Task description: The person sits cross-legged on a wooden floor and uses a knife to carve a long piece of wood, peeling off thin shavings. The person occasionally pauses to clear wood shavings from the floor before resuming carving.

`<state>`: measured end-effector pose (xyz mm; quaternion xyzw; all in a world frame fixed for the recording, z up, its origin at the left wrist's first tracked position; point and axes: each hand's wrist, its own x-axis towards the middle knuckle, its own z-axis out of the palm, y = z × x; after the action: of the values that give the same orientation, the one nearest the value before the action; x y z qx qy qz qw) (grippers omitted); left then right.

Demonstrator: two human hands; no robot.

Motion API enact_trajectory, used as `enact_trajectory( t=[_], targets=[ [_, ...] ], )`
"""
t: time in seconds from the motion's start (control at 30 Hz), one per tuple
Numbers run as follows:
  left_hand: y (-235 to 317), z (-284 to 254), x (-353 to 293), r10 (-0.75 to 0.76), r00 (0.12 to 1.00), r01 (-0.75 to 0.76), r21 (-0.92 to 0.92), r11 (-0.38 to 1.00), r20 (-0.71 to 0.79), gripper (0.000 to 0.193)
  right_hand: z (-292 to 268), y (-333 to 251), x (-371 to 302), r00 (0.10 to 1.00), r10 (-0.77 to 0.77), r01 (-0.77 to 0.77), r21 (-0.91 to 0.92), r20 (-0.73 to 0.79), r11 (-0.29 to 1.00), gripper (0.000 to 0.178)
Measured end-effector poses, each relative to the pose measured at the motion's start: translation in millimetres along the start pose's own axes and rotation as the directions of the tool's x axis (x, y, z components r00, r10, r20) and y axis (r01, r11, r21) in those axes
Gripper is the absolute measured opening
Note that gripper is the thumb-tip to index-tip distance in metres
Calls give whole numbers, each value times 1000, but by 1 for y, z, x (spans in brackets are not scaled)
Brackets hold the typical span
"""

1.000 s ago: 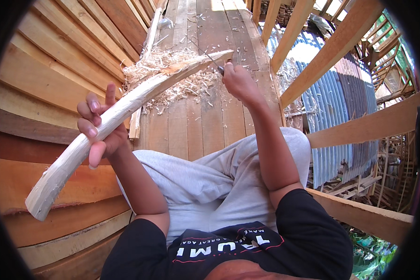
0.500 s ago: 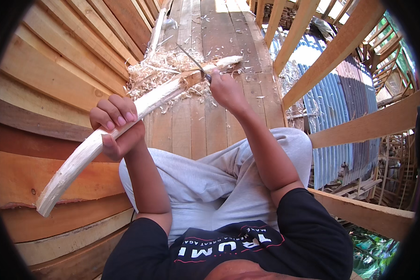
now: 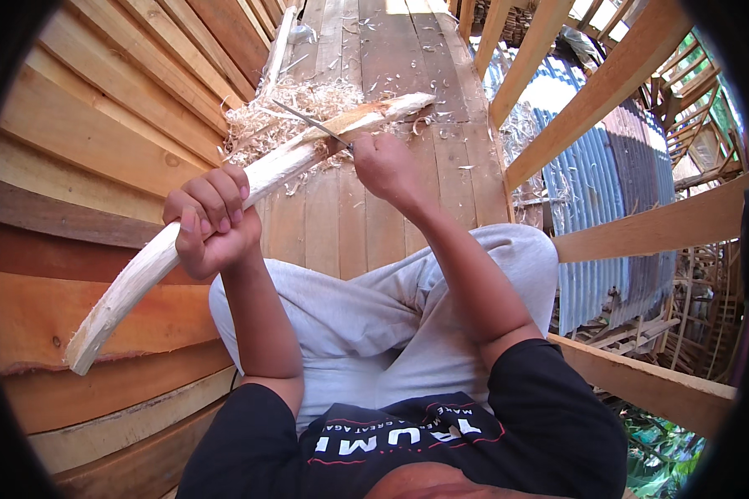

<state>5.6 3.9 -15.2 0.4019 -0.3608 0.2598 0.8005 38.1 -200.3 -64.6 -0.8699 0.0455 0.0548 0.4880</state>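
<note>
Sat cross-legged in grey trousers and a black T-shirt on a plank floor. Grasped a curved, peeled branch in the left hand, clenched firmly around its lower half. Held it slantwise ahead of the knees, from a blunt end beside the board wall at left up to a tapered tip above the planks. Clutched a thin-bladed knife in the right hand, closed around the handle just beside the branch's upper stretch. Laid the blade across the wood, pointing up and left; could not tell any depth of cut. Had curled shavings heaped just beyond, with blue corrugated sheets past the railing at right.
</note>
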Motion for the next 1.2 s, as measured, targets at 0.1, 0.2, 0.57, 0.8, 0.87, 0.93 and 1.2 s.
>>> enact_trajectory(
  t=[0.1,0.2,0.57,0.8,0.87,0.93,1.2],
  targets=[
    [-13,-5,-2,-7,999,8,20,1000,-34,23,11,20,11,990,-17,8,-63,-139,998,55],
    [-14,-13,0,-9,999,8,-17,1000,-52,22,13,5,-5,981,-78,55,-133,-176,990,54],
    [-20,-9,-7,-9,999,9,15,1000,37,20,3,-11,-7,975,-69,26,-199,-211,980,54],
    [-22,-8,-6,-9,1000,9,28,1000,5,21,1,-16,-12,968,-147,109,-187,-205,976,53],
    [-26,-2,-6,-14,1000,14,23,1000,18,21,6,8,6,948,-137,96,-150,-287,984,52],
    [-30,-7,-2,-3,1000,3,27,1000,-5,21,2,-4,6,948,-145,105,-152,-283,983,52],
    [-32,-9,-1,8,1000,-8,28,1000,-12,19,4,-3,4,952,-127,73,-197,-277,978,54]
  ],
)
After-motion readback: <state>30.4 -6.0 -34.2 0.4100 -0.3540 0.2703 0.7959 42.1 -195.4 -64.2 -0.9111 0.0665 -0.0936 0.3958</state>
